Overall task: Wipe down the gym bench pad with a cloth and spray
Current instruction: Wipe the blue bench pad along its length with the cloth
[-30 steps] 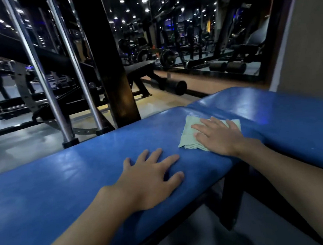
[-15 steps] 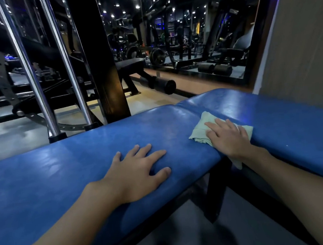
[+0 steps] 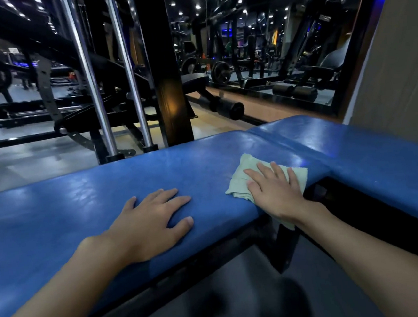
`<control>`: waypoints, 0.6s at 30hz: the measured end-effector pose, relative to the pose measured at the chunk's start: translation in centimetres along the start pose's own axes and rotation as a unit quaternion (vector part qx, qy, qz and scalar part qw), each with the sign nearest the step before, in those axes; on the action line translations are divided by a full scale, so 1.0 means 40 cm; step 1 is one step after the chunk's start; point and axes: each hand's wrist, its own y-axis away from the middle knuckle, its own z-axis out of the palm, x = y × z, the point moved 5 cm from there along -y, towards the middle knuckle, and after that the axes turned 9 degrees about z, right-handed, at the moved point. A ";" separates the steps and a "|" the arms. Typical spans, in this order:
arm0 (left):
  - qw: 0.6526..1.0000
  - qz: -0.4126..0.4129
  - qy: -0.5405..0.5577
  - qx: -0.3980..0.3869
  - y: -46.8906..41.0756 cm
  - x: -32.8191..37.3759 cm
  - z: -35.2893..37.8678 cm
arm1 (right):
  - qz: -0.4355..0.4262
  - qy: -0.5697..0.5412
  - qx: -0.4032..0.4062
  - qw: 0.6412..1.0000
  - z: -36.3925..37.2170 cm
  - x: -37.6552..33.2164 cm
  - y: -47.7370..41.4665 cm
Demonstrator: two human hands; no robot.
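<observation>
A dim gym lit by ceiling spots, and in the foreground a long blue bench pad [image 3: 81,210] runs across the frame. A pale green cloth [image 3: 240,178] lies on its right end, just beside the seam where a second blue pad [image 3: 366,149] angles away. The person's right hand [image 3: 274,190] lies flat on the cloth with the fingers straight and slightly spread, pressing it to the pad rather than gripping it. The left hand [image 3: 150,219] rests palm-down on the bare pad nearby, fingers splayed, holding nothing. No spray bottle is in view.

The risk sits at the near edge. A corner of the cloth already hangs over it below the wrist, and a flat palm has no hold on the fabric. A stroke toward the body could likely drag the cloth off the pad, or into the dark gap between the two sections. The cloth is also bunched at its left side, so it may skate over patches without wiping them. If the pad is wet, the bracing left hand could slip on the slick cover.

The pad looks like glossy padded vinyl with rounded edges, faintly scuffed and catching the lights. The cloth is thin, soft and creased. Beyond stand polished steel posts [image 3: 87,75], a black column [image 3: 161,61], a shiny pale floor [image 3: 26,161] and a wall mirror [image 3: 282,50].
</observation>
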 end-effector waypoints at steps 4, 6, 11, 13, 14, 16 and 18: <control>0.999 -0.026 0.009 0.015 0.089 -0.054 0.001 | -0.042 0.021 -0.015 0.999 0.019 -0.104 0.059; 0.999 -0.043 0.004 0.020 0.137 -0.082 0.000 | -0.067 0.030 -0.016 0.997 0.029 -0.155 0.088; 0.996 -0.078 -0.009 0.042 0.274 -0.159 -0.007 | -0.132 0.054 -0.020 0.990 0.058 -0.289 0.174; 0.994 -0.094 -0.017 0.044 0.330 -0.182 -0.014 | -0.160 0.059 -0.021 0.985 0.068 -0.343 0.210; 0.993 -0.103 -0.021 0.047 0.359 -0.193 -0.017 | -0.174 0.059 -0.024 0.983 0.073 -0.370 0.229; 0.990 -0.128 -0.020 0.056 0.418 -0.219 -0.020 | -0.205 0.059 -0.028 0.977 0.087 -0.427 0.267; 0.987 -0.149 -0.019 0.065 0.479 -0.248 -0.021 | -0.241 0.063 -0.018 0.968 0.102 -0.486 0.309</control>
